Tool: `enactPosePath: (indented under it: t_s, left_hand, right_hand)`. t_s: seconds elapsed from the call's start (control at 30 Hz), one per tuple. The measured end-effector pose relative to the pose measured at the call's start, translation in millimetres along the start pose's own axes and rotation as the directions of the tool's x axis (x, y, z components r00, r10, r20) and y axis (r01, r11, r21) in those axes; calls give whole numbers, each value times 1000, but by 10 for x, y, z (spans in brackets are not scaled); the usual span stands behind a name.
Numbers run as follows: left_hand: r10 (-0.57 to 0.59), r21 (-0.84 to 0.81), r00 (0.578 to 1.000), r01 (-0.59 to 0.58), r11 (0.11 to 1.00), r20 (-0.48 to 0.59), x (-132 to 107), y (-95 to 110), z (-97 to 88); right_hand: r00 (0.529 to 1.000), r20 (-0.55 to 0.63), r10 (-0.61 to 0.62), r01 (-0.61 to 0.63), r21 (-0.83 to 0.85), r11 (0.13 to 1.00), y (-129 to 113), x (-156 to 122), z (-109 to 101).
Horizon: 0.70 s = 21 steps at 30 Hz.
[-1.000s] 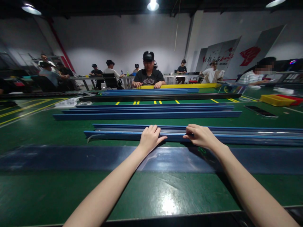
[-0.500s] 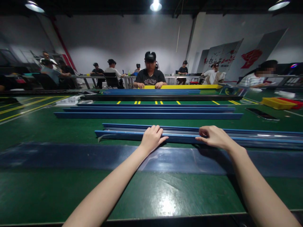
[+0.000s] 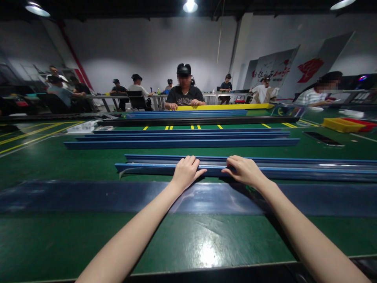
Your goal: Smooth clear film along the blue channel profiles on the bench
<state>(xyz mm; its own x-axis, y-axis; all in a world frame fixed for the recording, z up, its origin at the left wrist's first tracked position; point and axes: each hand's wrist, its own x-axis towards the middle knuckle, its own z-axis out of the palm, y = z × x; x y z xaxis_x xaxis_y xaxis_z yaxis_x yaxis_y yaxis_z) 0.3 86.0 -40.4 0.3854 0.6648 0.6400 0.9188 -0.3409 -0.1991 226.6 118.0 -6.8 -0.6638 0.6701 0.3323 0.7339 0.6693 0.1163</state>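
Note:
A long blue channel (image 3: 147, 169), open at the top, lies across the green table in front of me. My left hand (image 3: 186, 172) grips its near wall, fingers over the edge and thumb in front. Close by on the right, my right hand (image 3: 244, 171) is curled round the same wall, its fingertips partly hidden inside. A pale strip shows within the channel, and a thin clear piece pokes out at its left end. Nearer to me, a wide see-through plastic strip (image 3: 88, 196) lies flat under my forearms.
Several blue profiles (image 3: 182, 143) lie parallel farther back, with a dark bar (image 3: 200, 121) behind them. A phone (image 3: 323, 138) and a yellow tray (image 3: 341, 125) are at right. Across the table, a co-worker (image 3: 185, 94) sits with both hands at a yellow profile (image 3: 235, 106).
My right hand has slid left along the channel, closer to my left hand. My left hand keeps its place on the wall. The view has shifted slightly.

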Motion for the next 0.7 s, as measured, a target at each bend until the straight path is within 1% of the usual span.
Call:
enactPosePath:
  t_s: [0.2, 0.5, 0.7]
  left_hand:
    - [6, 3, 1000, -6, 1000, 4, -2, -1, -1]
    - [90, -4, 995, -90, 996, 34, -5, -9, 12]
    - [73, -28, 995, -71, 997, 69, -12, -11, 32]
  right_hand:
    - [999, 28, 17, -17, 5, 1000, 56, 9, -29]
    - [989, 49, 142, -142, -6, 990, 229, -103, -121]
    - [990, 70, 125, -125, -5, 992, 235, -110, -122]
